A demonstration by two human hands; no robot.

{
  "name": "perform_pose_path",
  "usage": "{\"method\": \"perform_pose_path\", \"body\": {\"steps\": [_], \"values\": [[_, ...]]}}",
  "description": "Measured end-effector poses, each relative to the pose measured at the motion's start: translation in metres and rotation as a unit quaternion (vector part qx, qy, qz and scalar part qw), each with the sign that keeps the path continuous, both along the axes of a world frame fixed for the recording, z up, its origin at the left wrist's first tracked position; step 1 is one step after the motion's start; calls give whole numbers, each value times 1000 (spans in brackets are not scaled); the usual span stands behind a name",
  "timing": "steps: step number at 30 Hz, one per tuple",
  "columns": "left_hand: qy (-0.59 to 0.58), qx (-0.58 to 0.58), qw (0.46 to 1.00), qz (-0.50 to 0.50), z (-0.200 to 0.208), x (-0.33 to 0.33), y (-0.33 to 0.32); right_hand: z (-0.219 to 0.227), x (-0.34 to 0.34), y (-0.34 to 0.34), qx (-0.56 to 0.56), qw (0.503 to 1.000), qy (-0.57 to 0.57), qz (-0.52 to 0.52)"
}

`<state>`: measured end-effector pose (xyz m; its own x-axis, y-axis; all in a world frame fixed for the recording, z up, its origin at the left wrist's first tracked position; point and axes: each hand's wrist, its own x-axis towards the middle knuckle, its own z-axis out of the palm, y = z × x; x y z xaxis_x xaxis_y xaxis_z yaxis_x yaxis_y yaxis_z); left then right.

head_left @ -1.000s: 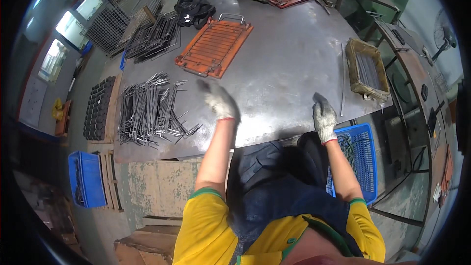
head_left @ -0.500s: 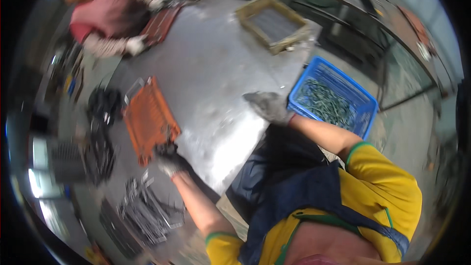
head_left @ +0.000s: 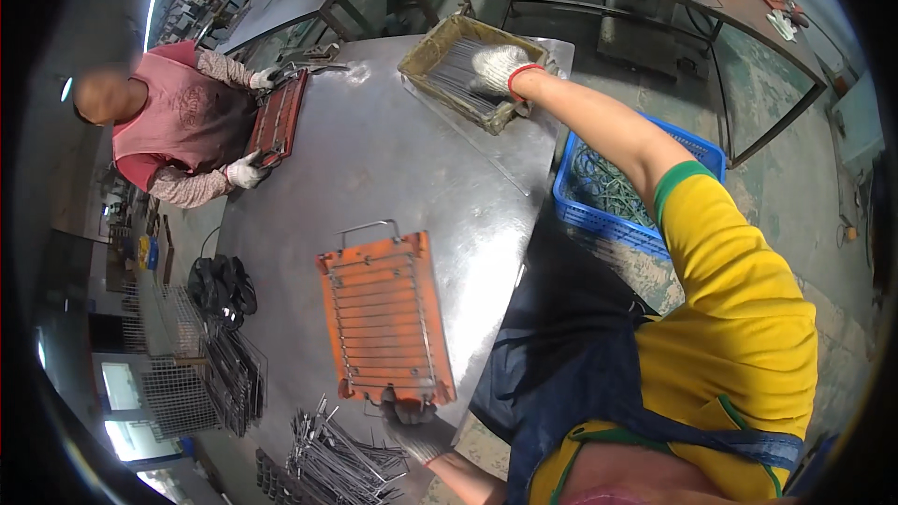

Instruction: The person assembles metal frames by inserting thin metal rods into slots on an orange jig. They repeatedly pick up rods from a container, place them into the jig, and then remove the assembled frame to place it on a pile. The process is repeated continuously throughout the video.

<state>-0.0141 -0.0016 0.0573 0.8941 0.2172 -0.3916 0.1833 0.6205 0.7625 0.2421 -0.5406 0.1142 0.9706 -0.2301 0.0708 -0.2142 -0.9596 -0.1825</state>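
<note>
Left hand (head_left: 412,430) gripped the near edge of the orange jig (head_left: 385,316); fingers curled on it. Right hand (head_left: 498,70) reached far into the wooden tray (head_left: 440,51) of thin rods (head_left: 458,79); grip unclear.

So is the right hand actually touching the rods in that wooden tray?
Touching. The head view shows the gloved right hand laid down inside the wooden tray, its fingers directly on the thin metal rods, with no gap between glove and rods.

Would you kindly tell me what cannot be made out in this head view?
- Right hand: its fingers dip into the shallow tray of thin rods; any grip is hidden by the glove.
- Left hand: fingers curl at the orange jig edge, underside unseen.
- Blue crate: contents partly hidden by the right arm.
</note>
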Motion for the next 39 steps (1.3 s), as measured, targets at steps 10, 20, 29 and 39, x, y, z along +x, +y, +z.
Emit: {"method": "perform_pose_path", "body": {"steps": [10,20,29,39], "values": [[159,131,969,134,40,19,-43,-47,54,14,-144,989,33,-10],[114,122,979,121,22,36,-22,-27,41,-60,242,968,27,55],[32,159,978,127,9,68,-3,-37,30,-53,291,946,-141,-18],[9,112,973,204,-6,69,-3,-65,66,-130,207,961,-161,-90]]}}
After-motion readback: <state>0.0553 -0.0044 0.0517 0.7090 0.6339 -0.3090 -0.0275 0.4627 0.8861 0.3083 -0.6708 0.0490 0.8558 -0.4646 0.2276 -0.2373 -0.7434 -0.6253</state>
